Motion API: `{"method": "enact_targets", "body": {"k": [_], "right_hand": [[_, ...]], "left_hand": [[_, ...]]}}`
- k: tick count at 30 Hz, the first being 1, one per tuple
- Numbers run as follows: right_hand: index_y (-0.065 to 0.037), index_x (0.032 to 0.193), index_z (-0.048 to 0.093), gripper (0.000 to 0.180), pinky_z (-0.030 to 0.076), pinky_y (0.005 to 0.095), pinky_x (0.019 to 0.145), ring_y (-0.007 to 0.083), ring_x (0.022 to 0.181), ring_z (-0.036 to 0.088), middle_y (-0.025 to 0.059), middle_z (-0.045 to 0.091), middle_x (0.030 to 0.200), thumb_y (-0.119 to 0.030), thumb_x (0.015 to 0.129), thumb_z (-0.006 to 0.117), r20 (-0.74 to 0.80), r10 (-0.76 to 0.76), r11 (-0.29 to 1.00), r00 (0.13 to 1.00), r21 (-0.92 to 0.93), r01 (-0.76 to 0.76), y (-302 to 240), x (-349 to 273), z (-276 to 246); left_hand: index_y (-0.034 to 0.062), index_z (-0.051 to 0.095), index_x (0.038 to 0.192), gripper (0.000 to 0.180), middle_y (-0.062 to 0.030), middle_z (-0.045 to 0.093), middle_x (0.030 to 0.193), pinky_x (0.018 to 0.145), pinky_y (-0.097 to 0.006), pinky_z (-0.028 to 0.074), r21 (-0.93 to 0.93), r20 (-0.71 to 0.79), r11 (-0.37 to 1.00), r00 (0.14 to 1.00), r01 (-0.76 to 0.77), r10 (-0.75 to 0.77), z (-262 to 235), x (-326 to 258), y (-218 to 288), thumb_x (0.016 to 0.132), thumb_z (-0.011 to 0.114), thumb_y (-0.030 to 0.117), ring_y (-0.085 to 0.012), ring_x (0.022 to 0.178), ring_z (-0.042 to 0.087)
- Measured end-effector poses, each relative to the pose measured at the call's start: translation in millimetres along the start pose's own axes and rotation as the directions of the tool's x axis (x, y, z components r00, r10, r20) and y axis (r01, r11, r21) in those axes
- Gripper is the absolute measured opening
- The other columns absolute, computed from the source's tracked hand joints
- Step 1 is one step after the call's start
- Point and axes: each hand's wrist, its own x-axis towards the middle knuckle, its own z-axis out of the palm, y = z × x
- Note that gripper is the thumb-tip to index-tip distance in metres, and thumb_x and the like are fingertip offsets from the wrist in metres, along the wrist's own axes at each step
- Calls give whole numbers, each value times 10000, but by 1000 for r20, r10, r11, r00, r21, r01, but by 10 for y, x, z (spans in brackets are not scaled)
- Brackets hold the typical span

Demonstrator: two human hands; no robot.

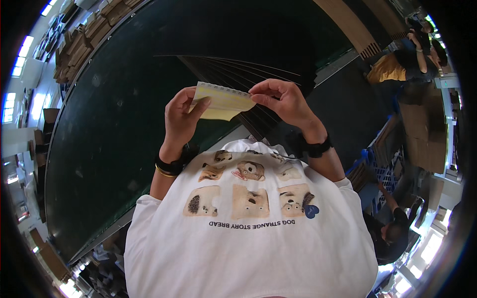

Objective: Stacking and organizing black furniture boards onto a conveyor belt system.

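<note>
Between my two hands is a small pale yellow paper sheet (223, 105) with a white printed strip of labels along its far edge. My left hand (183, 116) grips the sheet's left end, with the thumb on top. At the other end, my right hand (285, 103) pinches the far right corner between thumb and fingertips. The sheet is held above the table, and its near edge looks uneven. Beneath and behind it, several thin dark strips (233, 67) fan out, partly hidden by the sheet and my right hand.
A dark green tabletop (109, 144) spreads to the left and ahead. Stacks of flat cardboard (79, 49) stand beyond its far left edge. More cardboard (422, 129) and a blue plastic crate (387, 171) are at the right. One person (415, 62) is at the far right, another (390, 233) at the lower right.
</note>
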Motion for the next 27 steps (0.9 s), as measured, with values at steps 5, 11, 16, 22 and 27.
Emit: {"method": "enact_targets", "body": {"k": [5,11,16,22,27], "right_hand": [[-40,893,668,172,494,228,673,105,712,606,63,663,817,-150,763,691,-78,-11,999,997,48,15,126,-51,50],[-15,863,645,116,484,228,658,104,717,606,69,655,792,-85,774,669,-126,-30,999,992,-43,24,141,-101,123],[-4,832,599,86,472,256,623,176,695,607,99,617,758,-38,766,644,-116,-89,980,989,-188,66,214,-108,165],[-8,851,570,100,466,285,642,205,721,589,123,593,805,-68,792,625,-135,-256,915,957,-353,195,419,-62,183],[-26,867,588,141,471,300,661,209,746,584,123,578,808,-137,798,640,-428,17,989,904,-128,-79,786,203,-149]], "left_hand": [[-19,595,927,141,-48,629,875,729,-208,486,28,22,1000,1000,0,-1,43,21,-17,799,640,19,-82,790,586],[-11,620,870,157,-35,635,754,617,-181,474,76,-46,989,991,128,-125,129,55,-49,776,687,94,-62,671,585],[9,620,808,151,16,585,678,539,-162,398,165,-73,974,987,155,-145,216,122,-165,799,674,149,-26,600,510],[-2,608,789,174,1,582,653,526,-160,405,89,-112,963,963,255,-244,266,178,-292,790,674,159,-28,576,507],[6,594,780,203,8,555,650,516,-175,386,143,-141,942,948,303,-284,245,289,-446,802,656,198,-28,571,477]]}}
